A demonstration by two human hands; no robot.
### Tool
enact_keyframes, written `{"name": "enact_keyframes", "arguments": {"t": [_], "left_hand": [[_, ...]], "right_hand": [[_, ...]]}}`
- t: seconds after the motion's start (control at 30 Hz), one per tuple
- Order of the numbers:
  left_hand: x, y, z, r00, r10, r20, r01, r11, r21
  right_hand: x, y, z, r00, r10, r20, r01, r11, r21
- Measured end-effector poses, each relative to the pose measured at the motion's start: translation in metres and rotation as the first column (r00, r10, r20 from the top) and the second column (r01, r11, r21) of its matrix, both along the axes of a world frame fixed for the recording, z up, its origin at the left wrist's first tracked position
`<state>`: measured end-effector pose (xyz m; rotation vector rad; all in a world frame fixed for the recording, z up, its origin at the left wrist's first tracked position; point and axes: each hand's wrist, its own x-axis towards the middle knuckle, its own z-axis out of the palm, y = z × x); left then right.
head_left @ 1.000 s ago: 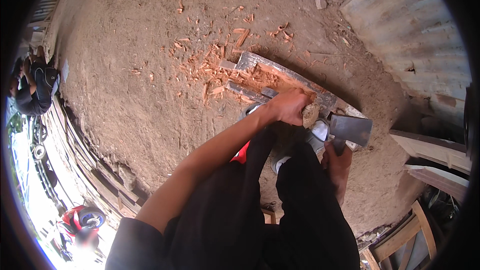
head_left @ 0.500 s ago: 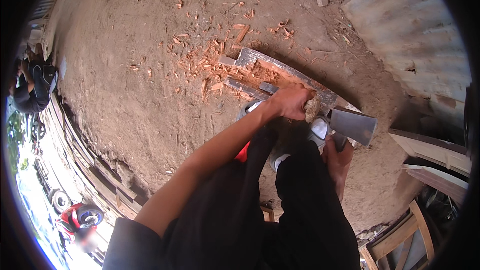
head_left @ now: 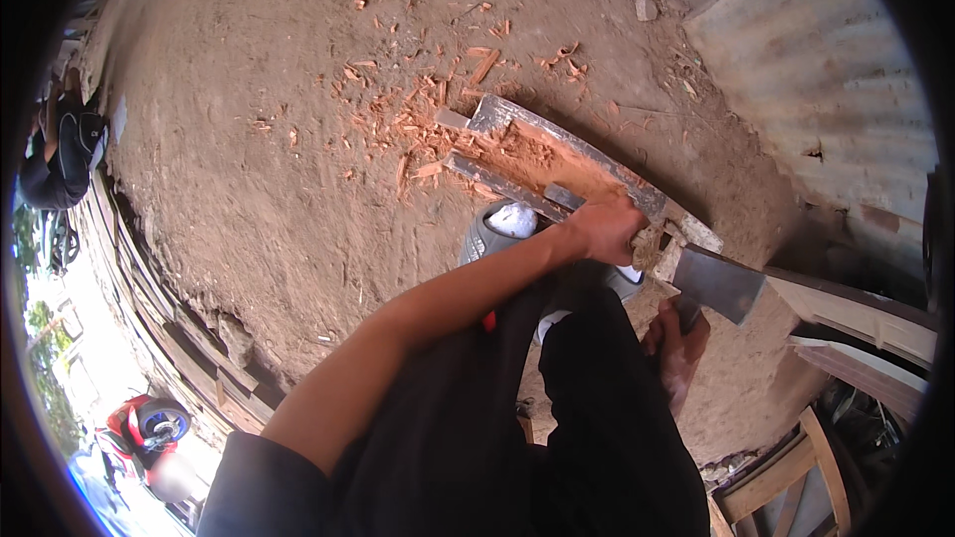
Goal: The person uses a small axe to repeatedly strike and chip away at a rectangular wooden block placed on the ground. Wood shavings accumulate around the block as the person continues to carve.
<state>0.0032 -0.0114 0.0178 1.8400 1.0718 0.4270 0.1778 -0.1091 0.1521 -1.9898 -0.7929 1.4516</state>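
My left hand [head_left: 609,229] grips the near end of a long grey wooden plank [head_left: 572,154] that lies slanted on the dirt, its middle hewn to fresh orange wood. My right hand [head_left: 676,343] holds the handle of a hatchet [head_left: 718,283], whose broad grey blade sits just right of the plank's near end, touching or almost touching it. Orange wood chips [head_left: 413,124] are scattered on the ground beyond the plank. My dark trousers fill the lower middle, and a grey and white shoe [head_left: 502,224] shows under my left forearm.
A corrugated metal wall [head_left: 826,89] stands at the right. Wooden boards and a frame [head_left: 856,313] lie at lower right. Stacked planks [head_left: 169,318] edge the dirt at left. Another person in dark clothes [head_left: 65,154] is at far left, and a red motorbike [head_left: 144,423] at lower left.
The view has shifted, so plank and hands sit lower in the picture. The hatchet blade has come down a little, closer to the plank's near end. My left hand keeps its grip.
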Motion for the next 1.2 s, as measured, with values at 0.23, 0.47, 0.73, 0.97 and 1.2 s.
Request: {"name": "enact_keyframes", "arguments": {"t": [0.23, 0.47, 0.73, 0.97, 1.2], "left_hand": [[0.0, 0.004, -0.008, 0.994, 0.084, -0.066, -0.082, 0.996, 0.031], [-0.003, -0.001, -0.014, 0.993, 0.115, 0.036, -0.118, 0.987, 0.112], [0.002, -0.005, -0.004, 0.981, 0.168, 0.095, -0.181, 0.972, 0.149], [0.003, -0.001, 0.001, 0.998, 0.058, 0.015, -0.059, 0.996, 0.065], [0.0, 0.005, 0.005, 0.995, 0.09, 0.032, -0.089, 0.995, -0.042]], "right_hand": [[0.002, 0.002, 0.0, 0.999, -0.013, 0.039, 0.013, 1.0, -0.008], [0.004, 0.004, -0.001, 0.999, -0.037, 0.003, 0.037, 0.999, 0.003], [0.001, 0.005, -0.001, 0.999, -0.046, -0.014, 0.045, 0.999, -0.028], [0.004, 0.006, -0.006, 0.998, -0.059, -0.019, 0.058, 0.998, -0.039], [0.007, 0.007, -0.007, 0.999, -0.028, -0.014, 0.028, 0.999, -0.036]]}}
